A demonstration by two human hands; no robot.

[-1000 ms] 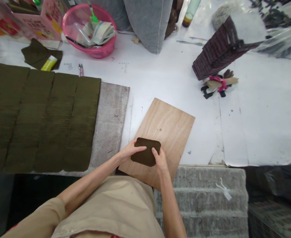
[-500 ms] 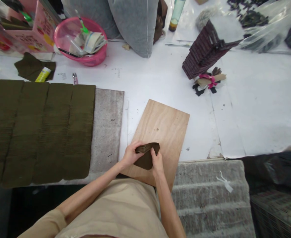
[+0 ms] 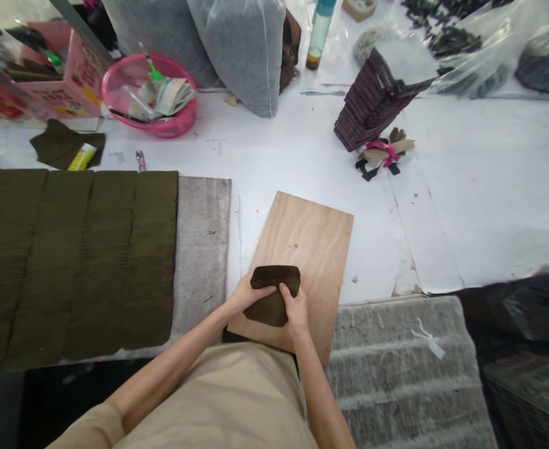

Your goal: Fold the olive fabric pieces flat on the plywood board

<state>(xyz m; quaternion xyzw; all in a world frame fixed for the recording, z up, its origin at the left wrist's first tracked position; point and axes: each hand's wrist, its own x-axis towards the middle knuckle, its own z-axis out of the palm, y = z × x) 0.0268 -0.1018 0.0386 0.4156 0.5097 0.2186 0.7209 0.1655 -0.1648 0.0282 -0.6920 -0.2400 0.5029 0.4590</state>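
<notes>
Between my hands is a dark olive fabric piece [image 3: 268,310], its top edge folded over into a band. My left hand [image 3: 247,295] grips its left side, the thumb lying along the fold. On the right side my right hand [image 3: 295,307] pinches it, thumb on top near the middle of the fold. The fingers behind the cloth are hidden. Beneath it is a light wooden board [image 3: 311,243], slanted at the table's front edge. Overlapping rows of matching olive pieces [image 3: 110,262] lie to the left on a grey cloth-covered board [image 3: 202,237].
A pink basin [image 3: 174,128] with small items, snips [image 3: 140,160] and a yellow tube [image 3: 82,157] lie back left. Back right stand a stack of dark maroon pieces [image 3: 372,103] and a tied scrap bundle [image 3: 386,151]. A grey padded surface [image 3: 396,362] adjoins the table front.
The fabric piece was bunched and curled at its top; now it lies flatter, with a straight fold across. My left thumb has moved inward along the fold. The view has shifted slightly.
</notes>
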